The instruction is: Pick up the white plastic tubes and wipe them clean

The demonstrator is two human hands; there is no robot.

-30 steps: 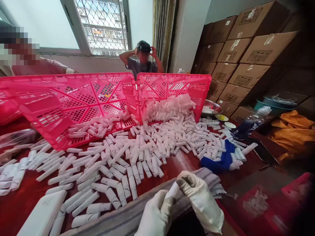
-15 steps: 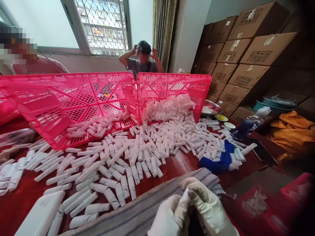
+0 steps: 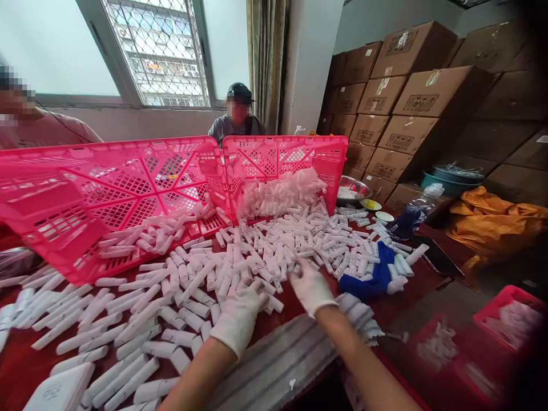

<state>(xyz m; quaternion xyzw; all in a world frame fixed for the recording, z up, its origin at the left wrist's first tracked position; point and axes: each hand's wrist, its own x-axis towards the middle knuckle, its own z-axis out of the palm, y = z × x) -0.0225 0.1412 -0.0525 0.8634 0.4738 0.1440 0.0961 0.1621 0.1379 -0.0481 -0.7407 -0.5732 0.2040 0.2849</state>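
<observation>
My left hand [image 3: 240,314], in a white glove, reaches into the near edge of a spread of short white plastic tubes [image 3: 201,308]. Its fingers curl down and close around a white tube, mostly hidden under the glove. My right hand [image 3: 311,287], gloved too, is at the heap of tubes [image 3: 295,234] farther right. Its thumb and fingertips are pinched together at the heap's edge, and what lies between them is too small to make out. Many tubes carry a thin dark mark. A striped grey towel [image 3: 274,359] lies beneath my forearms.
Pink crates [image 3: 171,151] tipped on their sides stand behind the tubes, with two people beyond. To the right are a blue cloth [image 3: 377,274], a phone [image 3: 439,256], a bottle [image 3: 417,211] and stacked cartons [image 3: 402,103]. A white power bank [image 3: 60,388] sits front left.
Both hands have moved forward and apart, from holding a white tube together above the towel to the tubes on the table. The person opposite has lowered their arms.
</observation>
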